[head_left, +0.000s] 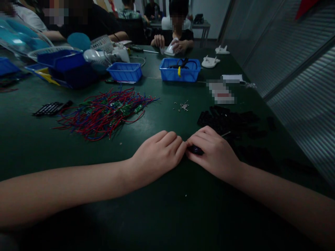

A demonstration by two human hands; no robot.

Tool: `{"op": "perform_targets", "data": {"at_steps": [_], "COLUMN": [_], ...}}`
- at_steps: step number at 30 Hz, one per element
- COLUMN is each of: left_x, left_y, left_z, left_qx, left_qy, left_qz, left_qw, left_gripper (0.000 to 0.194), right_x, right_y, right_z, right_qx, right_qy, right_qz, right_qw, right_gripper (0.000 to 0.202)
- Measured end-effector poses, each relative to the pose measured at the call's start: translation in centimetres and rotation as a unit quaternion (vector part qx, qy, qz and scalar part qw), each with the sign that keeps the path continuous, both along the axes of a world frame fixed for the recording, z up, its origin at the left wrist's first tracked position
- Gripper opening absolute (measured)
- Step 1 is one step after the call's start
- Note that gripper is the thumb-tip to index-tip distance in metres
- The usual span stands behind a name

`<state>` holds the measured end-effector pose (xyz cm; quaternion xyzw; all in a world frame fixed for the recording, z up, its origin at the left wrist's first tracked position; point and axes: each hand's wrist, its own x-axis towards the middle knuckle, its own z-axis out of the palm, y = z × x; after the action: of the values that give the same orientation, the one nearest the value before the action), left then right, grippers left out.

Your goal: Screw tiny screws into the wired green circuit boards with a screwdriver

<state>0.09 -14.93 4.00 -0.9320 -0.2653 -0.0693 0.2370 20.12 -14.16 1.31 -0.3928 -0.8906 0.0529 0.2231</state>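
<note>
My left hand (161, 153) is closed with its knuckles up, and whatever its fingers hold is hidden behind them. Its fingertips meet those of my right hand (213, 151) just above the table. The right one is wrapped round a dark rounded handle (195, 150). A thin metal shaft (226, 133) shows past its far side, so this looks like a screwdriver. Beyond my hands lies a small scatter of screws (184, 106). A heap of black plastic parts (225, 118) is close to my right hand. Left of the screws spreads a pile of green circuit boards with red and blue wires (110, 109).
Blue bins (125, 72) stand across the table, one blue bin (180, 71) holding black cable. Black slotted parts (51, 108) lie at the left. White plastic pieces (210, 62) sit far right. Opposite, a person's hands (170, 43) hold a white part. Window blinds (293, 80) border the right.
</note>
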Motion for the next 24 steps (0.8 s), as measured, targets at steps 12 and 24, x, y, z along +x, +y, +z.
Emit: {"op": "perform_targets", "data": {"at_steps": [12, 24], "left_x": [-1.0, -2.7], "left_y": [1.0, 1.9], "left_z": [-0.2, -1.9], "left_qx": [-0.121, -0.215], "left_qy": [-0.028, -0.145], "left_qz": [0.014, -0.019], "left_qw": [0.992, 0.966], "left_gripper": [0.015, 0.018], "right_x": [0.0, 0.0], "right_y": [-0.1, -0.2], "right_z": [0.0, 0.0], "right_qx": [-0.003, -0.011], "right_qy": [-0.004, 0.018], "right_qz": [0.007, 0.010], "right_qw": [1.000, 1.000], "right_gripper": [0.016, 0.016]}}
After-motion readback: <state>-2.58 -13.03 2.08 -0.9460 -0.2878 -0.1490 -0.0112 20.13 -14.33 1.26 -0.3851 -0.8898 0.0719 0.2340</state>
